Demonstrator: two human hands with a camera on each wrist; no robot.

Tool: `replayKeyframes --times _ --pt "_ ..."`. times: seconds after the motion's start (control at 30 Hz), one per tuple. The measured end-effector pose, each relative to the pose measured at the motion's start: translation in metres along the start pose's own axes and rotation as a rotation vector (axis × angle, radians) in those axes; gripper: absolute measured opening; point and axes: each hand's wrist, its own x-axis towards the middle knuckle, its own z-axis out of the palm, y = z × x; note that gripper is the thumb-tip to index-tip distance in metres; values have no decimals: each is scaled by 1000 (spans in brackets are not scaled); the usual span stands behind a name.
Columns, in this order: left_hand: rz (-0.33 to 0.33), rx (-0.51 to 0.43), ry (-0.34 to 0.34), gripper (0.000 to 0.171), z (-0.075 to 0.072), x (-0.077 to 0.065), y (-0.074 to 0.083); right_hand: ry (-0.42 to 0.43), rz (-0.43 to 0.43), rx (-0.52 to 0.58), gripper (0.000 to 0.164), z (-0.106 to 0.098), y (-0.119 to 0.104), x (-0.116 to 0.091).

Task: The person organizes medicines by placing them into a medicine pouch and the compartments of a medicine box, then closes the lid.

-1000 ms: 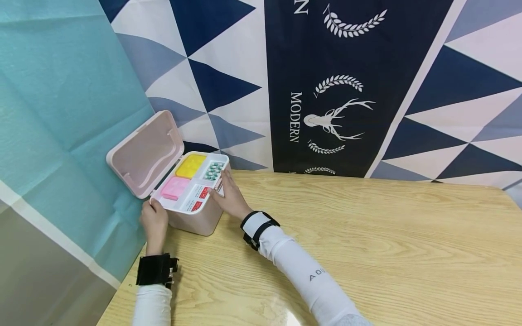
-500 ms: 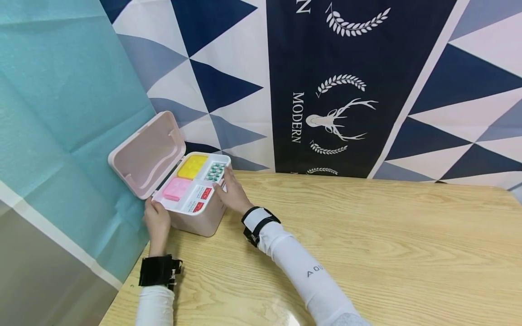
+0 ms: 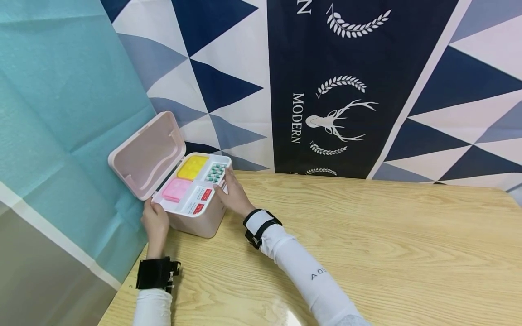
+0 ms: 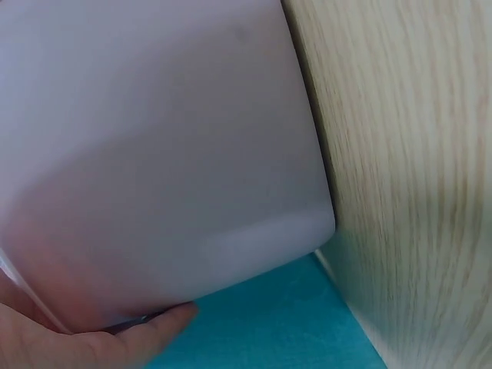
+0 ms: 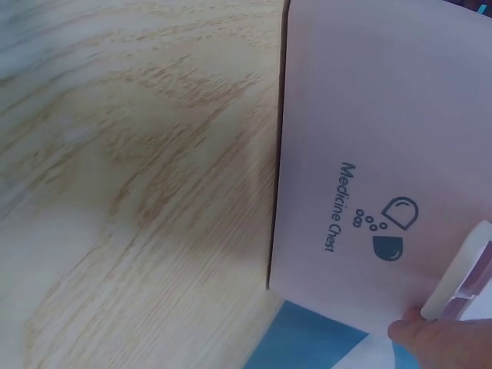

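Note:
A pale pink medicine chest (image 3: 191,225) stands on the table with its lid (image 3: 148,149) raised. The white tray inside bears a pink case (image 3: 176,189), a yellow case (image 3: 192,167), a blister pack of green capsules (image 3: 215,173) and red-and-white packets (image 3: 200,199). My left hand (image 3: 155,222) grips the chest's left corner by the hinge; a finger (image 4: 165,327) curls along its wall in the left wrist view. On the opposite side, my right hand (image 3: 234,195) holds the rim, thumb on top. One fingertip (image 5: 419,330) sits beside the white latch (image 5: 453,273) in the right wrist view.
A teal sheet (image 3: 77,99) hangs close behind the lid at the left. Along the back of the wooden table (image 3: 367,235) stands a patterned wall covering (image 3: 228,86). Wood surface extends to the right of the chest.
My right thumb has drawn back slightly from over the packets to the chest's rim. The chest, lid and left hand hold their places; the head view has shifted a little.

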Motion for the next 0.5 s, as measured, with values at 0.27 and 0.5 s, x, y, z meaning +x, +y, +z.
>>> replayKeyframes --times 0.27,0.5 --pt "8 1 -25 47 -2 -5 1 26 -13 62 68 -4 1 -5" --pt "8 20 -38 47 -4 -10 1 39 33 116 66 -12 4 -6"
